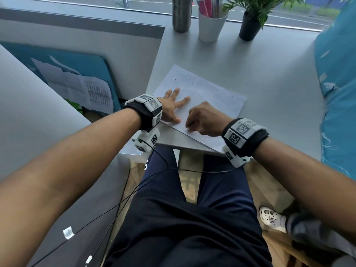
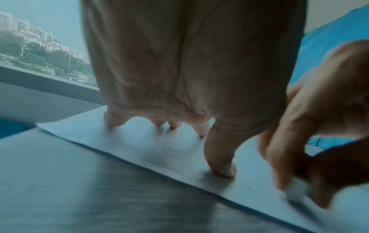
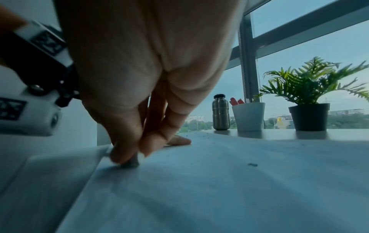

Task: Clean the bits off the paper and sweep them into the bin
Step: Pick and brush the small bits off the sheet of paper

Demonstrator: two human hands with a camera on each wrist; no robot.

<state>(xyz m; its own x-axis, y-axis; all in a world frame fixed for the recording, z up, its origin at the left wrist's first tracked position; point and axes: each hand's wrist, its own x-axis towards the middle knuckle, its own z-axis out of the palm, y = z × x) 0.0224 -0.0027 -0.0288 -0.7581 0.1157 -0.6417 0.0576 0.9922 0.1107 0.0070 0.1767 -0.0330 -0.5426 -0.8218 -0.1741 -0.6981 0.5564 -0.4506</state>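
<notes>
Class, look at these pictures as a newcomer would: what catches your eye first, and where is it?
Two hands on a white sheet of paper at the desk's near corner: the left hand pressed flat, the right hand pinching a small eraser. Dark bits speckle the sheet's far end.

Head overhead; wrists low, near paper point(image 1: 210, 97)

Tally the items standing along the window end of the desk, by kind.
Steel bottle: 1
White cup with pens: 1
Potted plant in a black pot: 1
Total: 3
</notes>
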